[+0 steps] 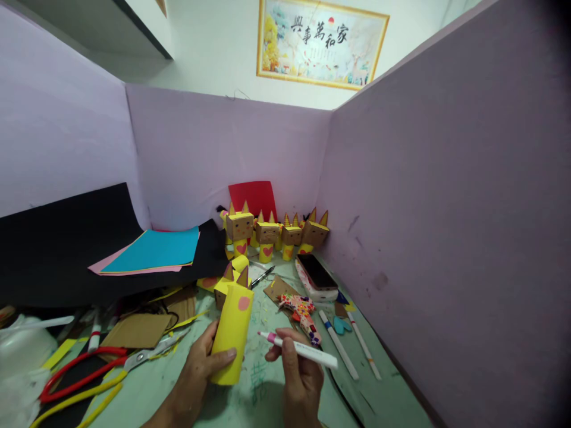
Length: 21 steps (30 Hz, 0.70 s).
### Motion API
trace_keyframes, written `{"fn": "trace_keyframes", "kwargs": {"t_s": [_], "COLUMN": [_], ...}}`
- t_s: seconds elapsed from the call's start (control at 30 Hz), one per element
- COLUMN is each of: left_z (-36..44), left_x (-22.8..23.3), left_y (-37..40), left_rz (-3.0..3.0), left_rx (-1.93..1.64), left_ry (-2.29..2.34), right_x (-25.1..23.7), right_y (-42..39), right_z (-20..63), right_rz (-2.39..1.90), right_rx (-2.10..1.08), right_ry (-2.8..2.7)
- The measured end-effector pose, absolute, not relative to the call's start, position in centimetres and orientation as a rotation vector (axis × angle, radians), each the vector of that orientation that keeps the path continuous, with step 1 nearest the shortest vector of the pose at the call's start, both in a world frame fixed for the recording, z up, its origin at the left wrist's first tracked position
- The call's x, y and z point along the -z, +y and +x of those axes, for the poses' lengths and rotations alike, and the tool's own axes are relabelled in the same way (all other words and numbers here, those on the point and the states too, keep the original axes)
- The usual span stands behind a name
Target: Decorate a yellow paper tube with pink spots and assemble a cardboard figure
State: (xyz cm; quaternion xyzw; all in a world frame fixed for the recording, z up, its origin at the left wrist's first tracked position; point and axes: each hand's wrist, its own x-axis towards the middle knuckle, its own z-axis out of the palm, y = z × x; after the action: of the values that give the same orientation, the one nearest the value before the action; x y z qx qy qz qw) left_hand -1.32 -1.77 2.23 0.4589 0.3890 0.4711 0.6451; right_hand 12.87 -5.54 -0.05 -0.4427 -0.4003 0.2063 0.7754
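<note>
Here, open gap, marker point(313, 353) to yellow tube point(233, 333) edge

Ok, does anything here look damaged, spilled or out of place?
Yes: dark smudges stain the otherwise plain lilac partition on the right, and green scribbles mark the pale green tabletop rather than paper. No spill shows, and the yellow paper tube in the left hand looks intact.

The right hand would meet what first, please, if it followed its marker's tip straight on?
The right hand, marker first, would probably meet the yellow tube in the left hand; depth is unclear.
</note>
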Motion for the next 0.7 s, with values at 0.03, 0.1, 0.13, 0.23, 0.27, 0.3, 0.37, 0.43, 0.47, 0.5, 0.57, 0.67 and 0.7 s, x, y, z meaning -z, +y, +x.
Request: {"fn": "trace_keyframes", "kwargs": {"t_s": [0.03, 0.1, 0.13, 0.23, 0.27, 0.3, 0.37, 0.43, 0.47, 0.5, 0.57, 0.67, 0.7], "left_z": [-1.3, -1.2, -1.2, -1.0, -1.0, -0.9, -0.9, -0.9, -0.9, -1.0, -1.1, -1.2, -1.3], "left_x": [-2.3, -2.5, -2.5, -2.6, -2.5, -2.5, -2.5, -2.5, -2.5, -2.6, -2.6, -2.6, -2.6], "left_y": [-1.8, -1.9, -1.9, -2.0, -2.1, -2.1, -2.2, -2.2, -2.3, -2.3, -2.3, -2.3, -2.2], "left_rz": [1.04, 1.026, 1.018, 1.01, 1.011, 1.013, 1.02, 1.024, 1.026, 1.027, 1.031, 1.049, 1.057], "left_rx": [-1.072, -1.077, -1.079, -1.085, -1.084, -1.08, -1.067, -1.046, -1.039, -1.033, -1.028, -1.03, -1.022], "left_ry": [0.888, 0.893, 0.892, 0.877, 0.867, 0.856, 0.835, 0.814, 0.803, 0.794, 0.782, 0.789, 0.798], "right_x": [0.0, 0.0, -0.1, 0.1, 0.3, 0.4, 0.7, 1.0, 1.1, 1.1, 1.2, 1.4, 1.4], "right_y": [-5.6, -5.7, -5.8, -5.8, -5.8, -5.7, -5.7, -5.6, -5.6, -5.5, -5.5, -5.3, -5.3], "right_z": [12.9, 12.9, 12.9, 13.3, 13.5, 13.6, 13.9, 14.1, 14.2, 14.2, 14.3, 14.2, 14.1], "right_rz": [-0.955, -0.963, -0.97, -0.986, -0.991, -0.998, -1.014, -1.028, -1.031, -1.033, -1.033, -1.029, -1.029], "right_rx": [-0.447, -0.456, -0.461, -0.465, -0.466, -0.468, -0.47, -0.461, -0.458, -0.456, -0.463, -0.469, -0.468], "right_ry": [-0.86, -0.86, -0.867, -0.914, -0.936, -0.955, -0.984, -0.991, -0.993, -0.991, -0.984, -0.977, -0.974]}}
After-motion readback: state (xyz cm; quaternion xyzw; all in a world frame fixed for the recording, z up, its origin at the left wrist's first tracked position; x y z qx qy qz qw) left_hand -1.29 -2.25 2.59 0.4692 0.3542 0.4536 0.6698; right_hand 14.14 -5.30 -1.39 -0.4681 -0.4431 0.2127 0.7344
